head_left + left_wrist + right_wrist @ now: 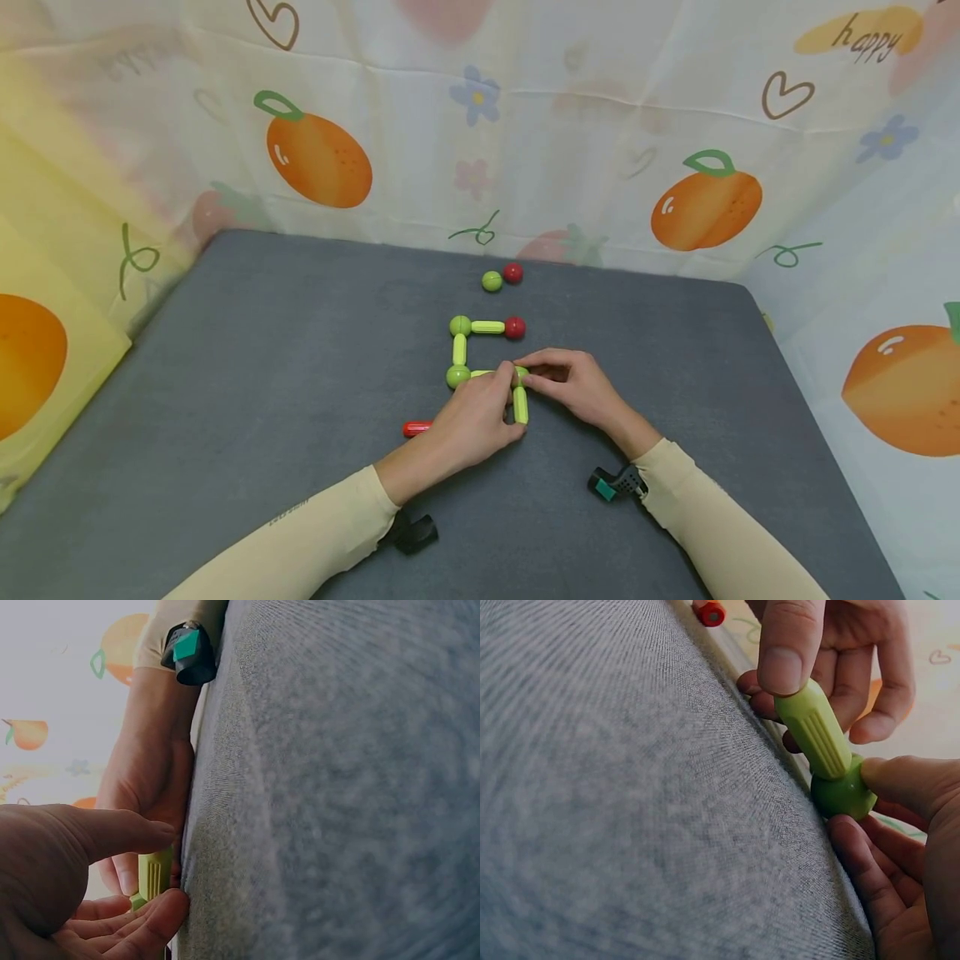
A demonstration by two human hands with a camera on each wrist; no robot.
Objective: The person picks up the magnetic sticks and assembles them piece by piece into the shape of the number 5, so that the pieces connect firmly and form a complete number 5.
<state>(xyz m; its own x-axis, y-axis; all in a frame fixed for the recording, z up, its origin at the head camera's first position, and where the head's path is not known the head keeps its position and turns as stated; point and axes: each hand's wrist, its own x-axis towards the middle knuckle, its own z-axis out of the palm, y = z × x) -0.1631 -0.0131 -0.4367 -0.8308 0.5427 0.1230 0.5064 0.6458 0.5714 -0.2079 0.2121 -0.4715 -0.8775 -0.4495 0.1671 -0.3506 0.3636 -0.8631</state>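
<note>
On the table, light green rods and green balls form an angular chain, with a red ball (514, 327) at its far right end. At the near right corner, my right hand (573, 383) pinches a green ball (844, 791) between thumb and fingers. A light green rod (521, 406) runs from that ball toward me. My left hand (476, 421) holds this rod, its thumb at the near end and its other fingers reaching toward the ball. Part of the chain's near side is hidden behind the left hand.
A red rod (417, 428) lies left of the left hand, partly covered by it. Farther back, a loose green ball (492, 281) and another red ball (513, 272) sit close together. A fruit-printed curtain (555, 167) hangs behind the grey table (300, 350).
</note>
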